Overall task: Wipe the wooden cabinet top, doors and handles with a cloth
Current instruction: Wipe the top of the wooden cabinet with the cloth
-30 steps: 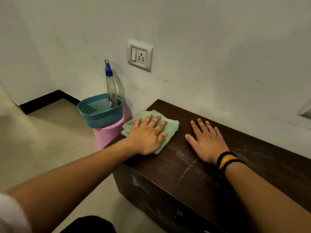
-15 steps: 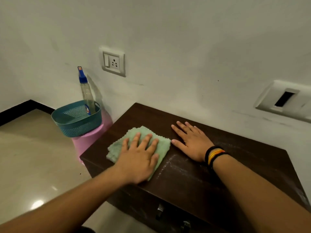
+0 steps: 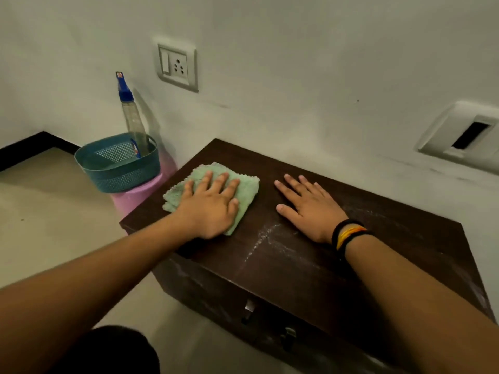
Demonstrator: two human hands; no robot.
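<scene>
- The cloth (image 3: pixel 216 188), folded and pale green, lies at about 9 o'clock on the wooden cabinet top (image 3: pixel 297 265), close to its left edge. Your left hand (image 3: pixel 209 209) presses it flat, fingers (image 3: pixel 221 182) spread wide over it, gripping nothing.
- Your right hand (image 3: pixel 307 209) rests palm down on the bare top at about 3 o'clock from the cloth, fingers splayed and empty, a little apart from the cloth.
- A pale streak of dust (image 3: pixel 264 238) lies between your hands towards the front, and more powders the right side. If you push the cloth sideways through it, you may only drag it into a new line; lifting and refolding would probably help.
- With an open palm and no pinch, the cloth's folds could slide apart or bunch under a fast stroke.
- A stroke towards 9 o'clock could carry the cloth and dust off the edge onto the floor (image 3: pixel 54 225).
- The teal basket (image 3: pixel 118 168) with the spray bottle (image 3: pixel 132 117) stands on a pink stool (image 3: pixel 140 195) just beside that left edge; a wide swing might knock it over.
- The doors and handles (image 3: pixel 249 310) below look untouched, and your braced right hand hides a patch that could be missed.
</scene>
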